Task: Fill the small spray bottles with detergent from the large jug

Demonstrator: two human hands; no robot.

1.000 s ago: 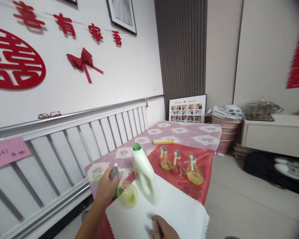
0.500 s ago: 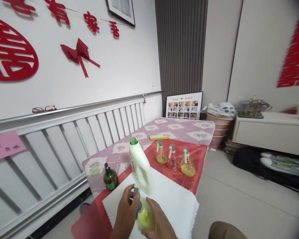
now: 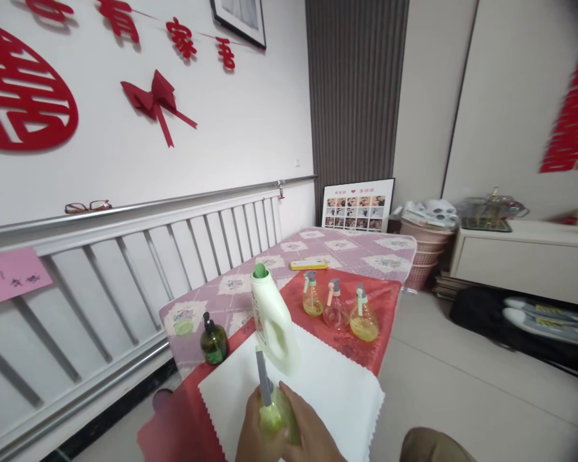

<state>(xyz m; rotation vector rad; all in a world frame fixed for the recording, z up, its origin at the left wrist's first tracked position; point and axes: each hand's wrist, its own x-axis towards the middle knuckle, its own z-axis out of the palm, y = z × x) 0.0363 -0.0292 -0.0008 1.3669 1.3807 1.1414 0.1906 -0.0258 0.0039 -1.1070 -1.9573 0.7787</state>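
Observation:
Both my hands are wrapped round a small round spray bottle (image 3: 274,414) of yellow-green liquid with a grey spray head, held over a white cloth (image 3: 337,391) at the near end of the table. My left hand (image 3: 259,441) grips its left side and my right hand (image 3: 308,436) its right side. Just beyond stands a tall white detergent bottle (image 3: 272,321) with a green cap. A dark green pump bottle (image 3: 213,341) stands to the left.
Three more small spray bottles (image 3: 337,308) stand in a row on the red cloth (image 3: 385,308). A yellow flat object (image 3: 308,264) lies farther back on the patterned table cover. A white railing (image 3: 125,269) runs along the left. Pink baskets (image 3: 426,240) and a white cabinet (image 3: 525,256) are at right.
My left hand carried the spray bottle from beside the dark green bottle to the white cloth in front of me. My right hand has closed on it too. The spray head now stands upright.

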